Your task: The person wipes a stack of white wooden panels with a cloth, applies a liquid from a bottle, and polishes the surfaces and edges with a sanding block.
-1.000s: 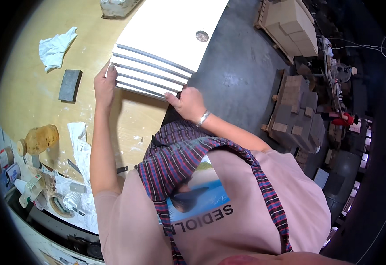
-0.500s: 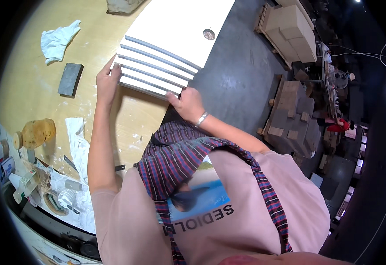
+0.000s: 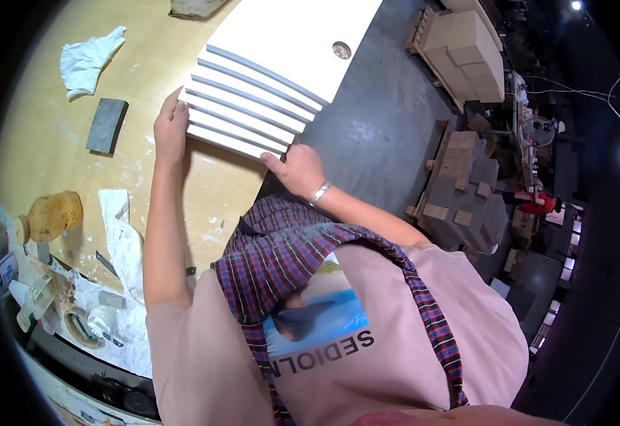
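A white slab [image 3: 281,50] with several raised ribs and grey grooves lies on the wooden table [image 3: 54,177], its far part flat with a round metal fitting [image 3: 341,50]. My left hand [image 3: 170,128] grips the near left corner of the ribbed end. My right hand [image 3: 297,169], a silver bracelet on its wrist, holds the near right corner at the table's edge.
A grey sanding block [image 3: 106,126] and a crumpled white cloth [image 3: 88,59] lie left of the slab. A yellow sponge [image 3: 53,214], a tape roll [image 3: 81,326] and rags sit at the near left. Stacked wooden pallets and boxes [image 3: 466,192] stand on the grey floor at right.
Both hands stay on the slab's near corners. The view has shifted slightly, with the slab a little farther up and right in the picture.
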A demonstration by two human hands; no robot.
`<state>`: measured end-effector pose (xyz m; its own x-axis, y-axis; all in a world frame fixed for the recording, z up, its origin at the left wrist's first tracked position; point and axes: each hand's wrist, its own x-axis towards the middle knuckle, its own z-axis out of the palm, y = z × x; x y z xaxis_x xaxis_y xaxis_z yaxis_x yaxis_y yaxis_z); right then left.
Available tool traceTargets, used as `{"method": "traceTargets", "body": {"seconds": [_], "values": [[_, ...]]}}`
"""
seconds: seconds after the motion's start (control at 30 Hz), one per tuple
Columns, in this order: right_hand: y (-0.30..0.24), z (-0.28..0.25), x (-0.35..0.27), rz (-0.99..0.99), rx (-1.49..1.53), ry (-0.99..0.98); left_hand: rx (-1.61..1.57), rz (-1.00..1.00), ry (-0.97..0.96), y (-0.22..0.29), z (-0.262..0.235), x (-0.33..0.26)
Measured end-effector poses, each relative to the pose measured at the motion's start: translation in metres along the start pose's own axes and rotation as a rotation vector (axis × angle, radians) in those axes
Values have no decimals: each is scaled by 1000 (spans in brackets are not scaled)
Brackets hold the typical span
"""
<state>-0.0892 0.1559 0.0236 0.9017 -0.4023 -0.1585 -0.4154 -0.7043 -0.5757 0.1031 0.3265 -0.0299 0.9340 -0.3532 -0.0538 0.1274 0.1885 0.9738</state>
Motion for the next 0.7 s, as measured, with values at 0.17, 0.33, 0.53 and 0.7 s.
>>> {"method": "traceTargets", "body": {"seconds": [0.17,0.33,0.53,0.7], "values": [[-2,-3,4,19,-118,-157,25,39,-52,-13,-11,5],[3,8,1,22,79,-1,245,-5,70,-18,-8,9],[12,10,6,57,199,26,501,-198,-24,16,1,14],[0,7,4,8,15,-41,259,38,83,-23,-7,4]]}}
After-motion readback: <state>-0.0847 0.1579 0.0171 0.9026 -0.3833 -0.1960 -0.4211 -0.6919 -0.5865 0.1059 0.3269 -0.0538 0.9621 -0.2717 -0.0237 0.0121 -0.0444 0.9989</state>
